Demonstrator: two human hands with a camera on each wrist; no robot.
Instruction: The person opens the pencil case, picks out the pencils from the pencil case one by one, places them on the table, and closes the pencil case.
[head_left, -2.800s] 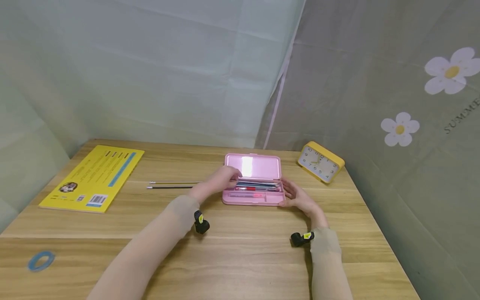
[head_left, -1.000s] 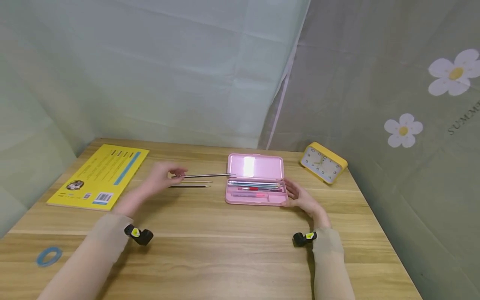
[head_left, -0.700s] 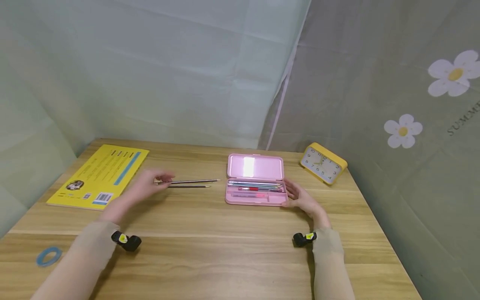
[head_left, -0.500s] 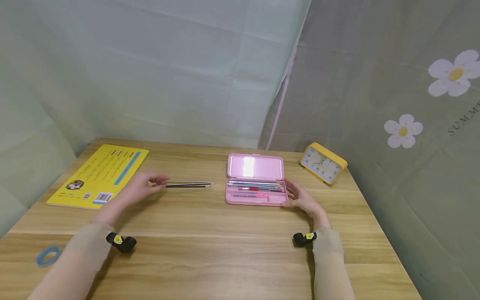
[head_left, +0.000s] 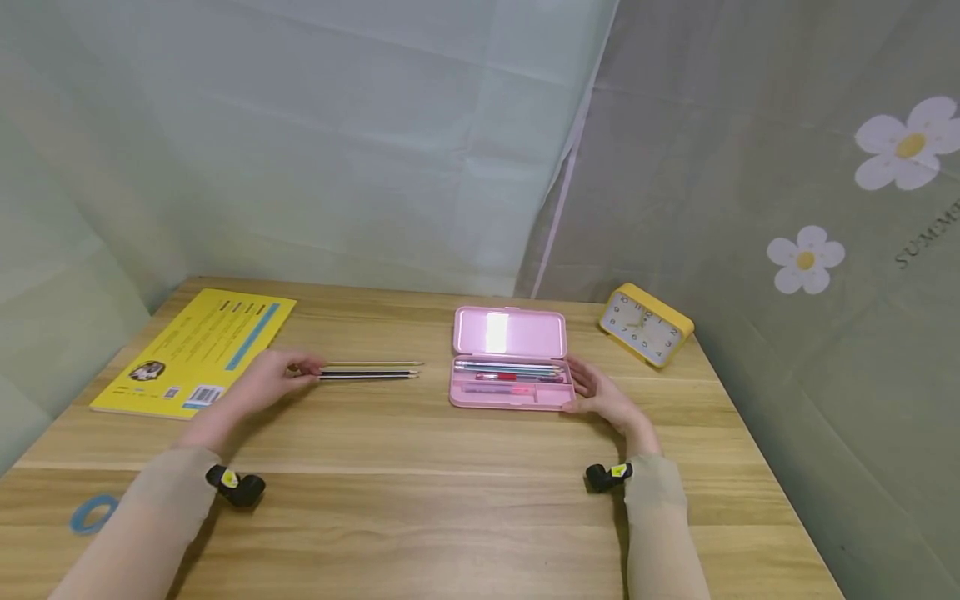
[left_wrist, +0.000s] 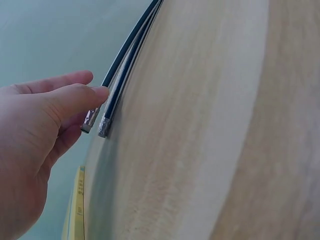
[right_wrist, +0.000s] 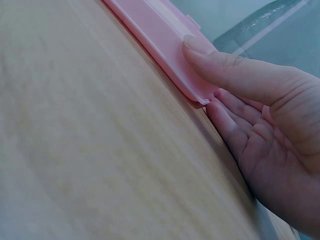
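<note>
Pencils (head_left: 367,377) lie side by side, left hand (head_left: 270,379) pinching one's end.

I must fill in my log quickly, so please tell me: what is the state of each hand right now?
Left hand: closed, pinching a dark pencil near its eraser end.
Right hand: holding the open pink pencil case by its right end.

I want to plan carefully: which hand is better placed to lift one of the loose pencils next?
Likely the left hand: it is at the blunt ends of the loose pencils, while the right hand is farther away, holding the right end of the pink pencil case.
</note>
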